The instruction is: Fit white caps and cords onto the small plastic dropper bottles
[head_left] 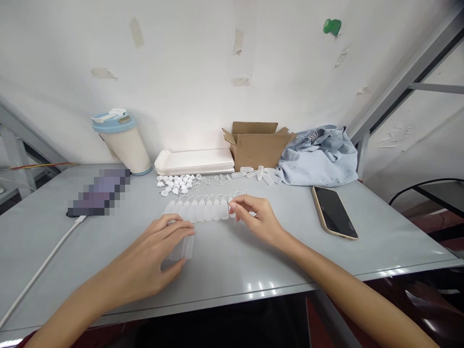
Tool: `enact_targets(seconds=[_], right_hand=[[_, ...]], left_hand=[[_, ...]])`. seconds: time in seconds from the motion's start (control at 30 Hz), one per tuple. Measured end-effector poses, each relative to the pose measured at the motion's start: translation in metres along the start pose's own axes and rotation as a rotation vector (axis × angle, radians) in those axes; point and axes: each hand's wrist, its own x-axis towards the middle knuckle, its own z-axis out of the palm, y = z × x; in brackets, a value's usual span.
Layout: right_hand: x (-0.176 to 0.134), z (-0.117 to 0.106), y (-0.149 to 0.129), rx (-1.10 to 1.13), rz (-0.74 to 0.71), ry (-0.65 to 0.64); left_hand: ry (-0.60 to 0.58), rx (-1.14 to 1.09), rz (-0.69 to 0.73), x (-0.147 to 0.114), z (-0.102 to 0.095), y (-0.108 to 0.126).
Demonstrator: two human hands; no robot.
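"With left hand [155, 256]?"
"Grips clear tubes [187, 247] on the table [275, 261] between parted thumb and fingertips."
"With right hand [256, 216]?"
"Pinches the end of the corded row [207, 210], exact contact hidden."

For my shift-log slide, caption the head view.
Left hand around translucent tubes, right hand at the right end of a row of corded tubes on a gray table.

The left hand [154, 253] partly hid some clear tubes [187, 247], the right hand [259, 217] a tube row's [201, 210] end; pixelation blurred a cabled phone [99, 193].
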Motion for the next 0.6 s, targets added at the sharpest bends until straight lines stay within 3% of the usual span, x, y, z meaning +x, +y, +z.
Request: enact_targets(seconds=[0.4, 0.6], right_hand=[[0.002, 0.000, 0.006, -0.030, 0.007, 0.006], [0.008, -0.006, 0.013, -0.090, 0.005, 0.051]], left_hand=[[0.034, -0.001, -0.001, -0.001, 0.003, -0.001], [0.034, 0.004, 0.004, 0.010, -0.011, -0.003]])
